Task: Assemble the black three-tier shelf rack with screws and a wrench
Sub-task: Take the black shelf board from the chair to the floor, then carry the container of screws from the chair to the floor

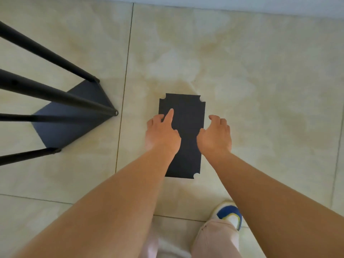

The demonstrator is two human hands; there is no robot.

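Observation:
A black rectangular shelf board [188,118] with notched corners lies flat on the tiled floor in the middle of the view. My left hand [162,133] hovers over its left edge, index finger stretched out onto the board, the other fingers curled. My right hand [216,135] is at the board's right edge, fingers bent downward beside it; whether they touch the edge I cannot tell. At the left stands the partly built rack [74,116]: one black shelf on the floor with several black poles rising from its corners toward the camera.
Beige marbled floor tiles [260,90] with dark grout lines surround the board. A pale wall base [242,4] runs along the top. My leg in light trousers and a blue-and-white shoe [229,214] stand just below the board.

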